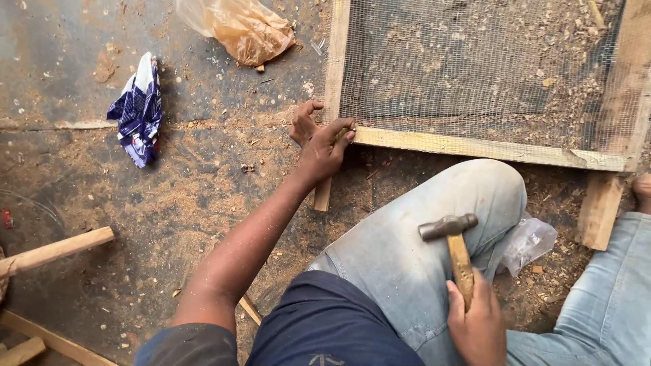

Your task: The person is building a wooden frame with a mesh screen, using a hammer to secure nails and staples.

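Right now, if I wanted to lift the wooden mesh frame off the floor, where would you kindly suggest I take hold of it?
Probably the near rail of the wooden mesh frame, from the knee side. That bare strip lies flat and unobstructed, wide enough to pinch, whereas the wire mesh would likely sag. The left hand already rests on the frame's near-left corner; the right hand holds the hammer.

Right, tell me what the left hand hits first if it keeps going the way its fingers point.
The left hand already rests on the wooden frame at its corner. Going on up and right, its fingers would probably meet the wire mesh first, though depth is unclear.
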